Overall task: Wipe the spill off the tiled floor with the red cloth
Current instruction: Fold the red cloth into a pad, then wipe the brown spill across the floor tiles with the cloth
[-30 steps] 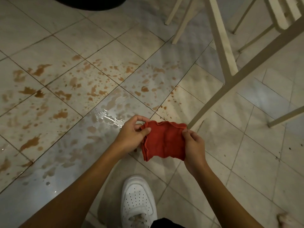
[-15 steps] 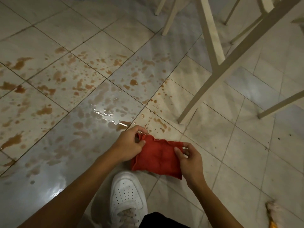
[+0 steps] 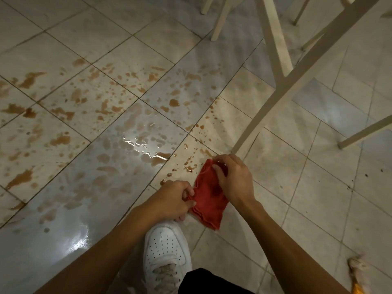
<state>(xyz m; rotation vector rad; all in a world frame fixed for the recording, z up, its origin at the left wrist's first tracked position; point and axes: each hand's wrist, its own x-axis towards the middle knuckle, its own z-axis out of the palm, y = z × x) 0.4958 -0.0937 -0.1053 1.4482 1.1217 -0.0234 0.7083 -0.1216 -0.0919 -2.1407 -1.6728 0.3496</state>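
Note:
The red cloth [image 3: 209,198] is folded and held low over the pale tiled floor [image 3: 297,187], between both hands. My left hand [image 3: 174,198] pinches its left edge. My right hand [image 3: 235,177] grips its upper right part with curled fingers. A brown spill [image 3: 110,115] of splashes and puddles spreads over several tiles to the left and ahead. Its nearest drops [image 3: 189,166] lie just left of the cloth.
A cream table or chair leg [image 3: 248,134] meets the floor just beyond my right hand, with more legs [image 3: 220,22] farther back and at right [image 3: 364,132]. My white shoe [image 3: 166,251] stands below the cloth. An orange-tipped object [image 3: 358,274] lies at bottom right.
Both hands have lowered the cloth toward the floor and turned it. My right hand moved from its right edge up to its top part, and the cloth now hangs slanted.

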